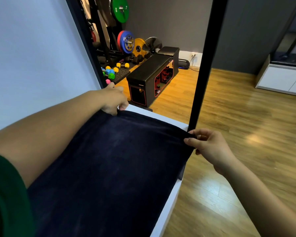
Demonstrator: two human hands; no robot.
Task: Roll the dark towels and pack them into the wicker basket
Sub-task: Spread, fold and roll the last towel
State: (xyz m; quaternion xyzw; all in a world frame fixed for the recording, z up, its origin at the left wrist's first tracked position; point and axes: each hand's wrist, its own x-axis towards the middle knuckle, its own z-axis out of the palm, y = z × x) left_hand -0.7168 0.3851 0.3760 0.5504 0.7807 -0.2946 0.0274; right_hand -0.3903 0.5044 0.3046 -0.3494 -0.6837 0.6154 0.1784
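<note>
A dark navy towel (109, 168) lies spread flat along a white surface (171, 199), reaching from the bottom of the view to the far end. My left hand (114, 100) pinches the towel's far left corner. My right hand (210, 146) pinches the far right corner between thumb and fingers, at the surface's right edge. The far edge of the towel is stretched between both hands. No wicker basket is in view.
A black vertical post (203, 65) stands just beyond my right hand. A blue-white wall (32, 57) runs along the left. Beyond lie a black bench (150, 77), weight plates (126, 41), coloured dumbbells (109, 72), wooden floor (246, 125) and a white cabinet (284, 79).
</note>
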